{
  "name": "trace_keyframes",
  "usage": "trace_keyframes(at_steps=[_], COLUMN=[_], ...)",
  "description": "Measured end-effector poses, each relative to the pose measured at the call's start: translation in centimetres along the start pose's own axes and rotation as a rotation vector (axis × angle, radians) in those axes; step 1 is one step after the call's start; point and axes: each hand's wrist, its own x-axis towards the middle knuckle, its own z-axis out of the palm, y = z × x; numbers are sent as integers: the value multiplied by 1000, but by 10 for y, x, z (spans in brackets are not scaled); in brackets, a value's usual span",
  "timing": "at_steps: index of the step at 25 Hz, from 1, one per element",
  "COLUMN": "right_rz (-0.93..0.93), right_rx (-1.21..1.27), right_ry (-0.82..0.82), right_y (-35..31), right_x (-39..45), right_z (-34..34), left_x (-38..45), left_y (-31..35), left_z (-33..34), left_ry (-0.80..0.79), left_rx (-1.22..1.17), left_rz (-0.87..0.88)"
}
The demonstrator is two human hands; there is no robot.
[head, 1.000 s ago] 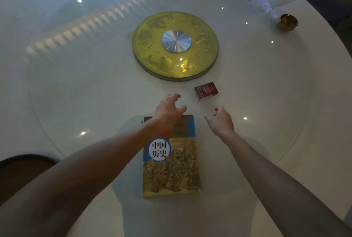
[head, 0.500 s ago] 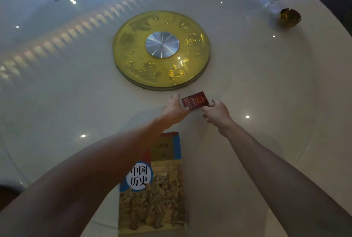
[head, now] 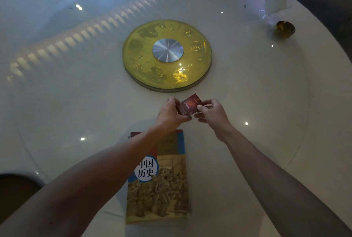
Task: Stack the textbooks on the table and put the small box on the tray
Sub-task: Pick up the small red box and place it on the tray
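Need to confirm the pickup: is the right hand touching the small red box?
Touching. In the head view the right hand has its thumb pressed on the small red box, which the left hand grips too.

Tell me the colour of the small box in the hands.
Dark red small box, seen in the head view.

two bare forearms, no sleeves visible

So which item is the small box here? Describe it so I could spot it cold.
Start at the round yellow tray in the middle of the white table. Just nearer than its rim, the left hand and right hand hold the small box between them: dark red, far smaller than the textbook.
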Motion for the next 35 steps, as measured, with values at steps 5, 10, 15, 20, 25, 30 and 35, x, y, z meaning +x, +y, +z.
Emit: trace_keyframes(at_steps=[5, 10, 15, 20, 25, 30, 35], right_rz=[-9, -32, -63, -89, -58, -53, -56], right_rx=[101, 58, -101, -286, -373, -530, -618], right_ry=[-129, -254, -390, -495, -557, -662, -695], right_y=[-19, -29, -21, -6, 32, 67, 90], right_x=[-50, -108, -164, -210, -250, -284, -302], right_z=[34, 99, 182, 264, 343, 398, 435], left_x=[-69, -141, -217, -287, -357, -401, -422], left_y=[-26, -73, -139, -213, -279, -331, -364], left_z=[-56, -106, -153, -182, -195, -198, -198], left_ry=[-68, -163, -143, 55, 277, 407, 518], left_rx=[-274, -747, -952, -993, -1047, -1055, -858], left_rz=[-70, -169, -219, -307, -340, -428, -546])
